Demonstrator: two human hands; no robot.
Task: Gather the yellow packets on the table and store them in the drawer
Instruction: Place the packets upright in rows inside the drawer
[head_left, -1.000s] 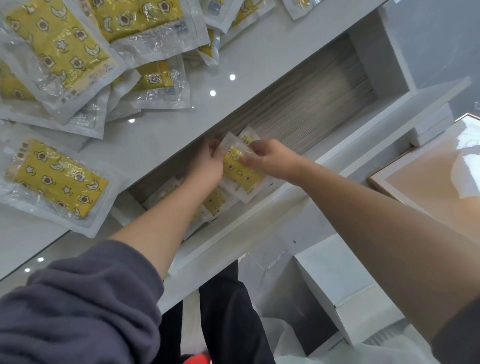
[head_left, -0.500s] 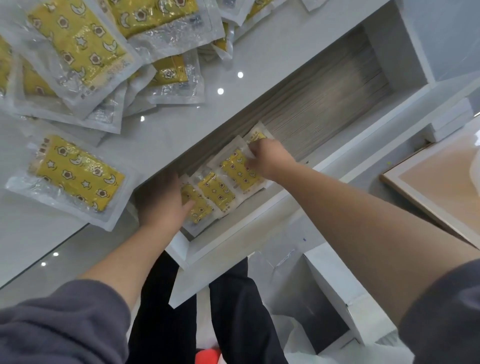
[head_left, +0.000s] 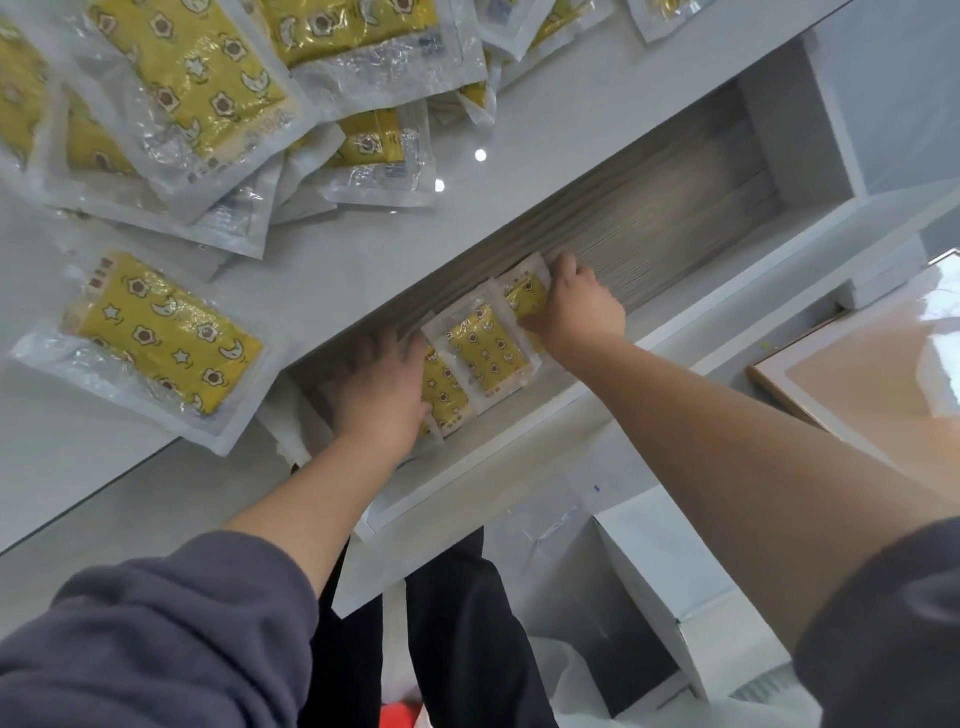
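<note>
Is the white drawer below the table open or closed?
Open. The white drawer with grey wood-grain bottom is pulled out, its inside exposed, and yellow star-patterned plastic packets lie in it.

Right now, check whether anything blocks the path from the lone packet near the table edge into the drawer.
Nothing visible does. The lone packet lies on the table by the drawer, which is open, its right part bare. Only the left hand and right hand are inside, on the stored packets.
</note>
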